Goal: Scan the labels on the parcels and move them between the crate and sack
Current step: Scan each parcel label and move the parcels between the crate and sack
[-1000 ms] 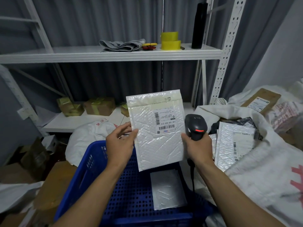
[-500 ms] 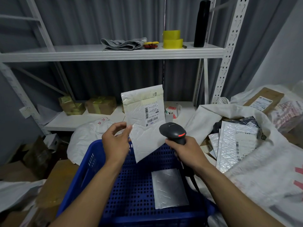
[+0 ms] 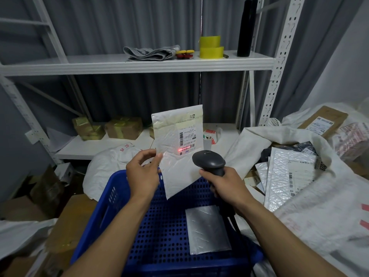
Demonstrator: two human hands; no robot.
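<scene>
White bubble-wrap plastic is what the parcel [image 3: 177, 148] is made of, a padded mailer held up just above the far end of the blue crate [image 3: 111, 198]. Only one view here, the head cam, so that's all there is to go on.

The step in hand looks like the scan itself: a red line from the scanner [image 3: 208, 161] is landing on the lower barcode of the label [image 3: 187, 141]. To do it well, the person probably wants to keep the mailer flat and steady, label squarely facing the scanner, and get the beam across the whole barcode rather than just its left end. The glossy skin could throw glare, so a slight tilt might help.

The left hand [image 3: 142, 173] pinches the mailer's left edge between thumb and fingers, closed on it, the rest of the mailer hanging free. The right hand [image 3: 223, 183] is wrapped tight round the scanner's handle, just right of the parcel, cable trailing down.

Below the hands, a silver parcel [image 3: 207, 229] already lies flat in the crate. Off to the right of the right hand, the white sack [image 3: 311, 216] gapes open with more mailers [image 3: 289, 172] inside.
</scene>
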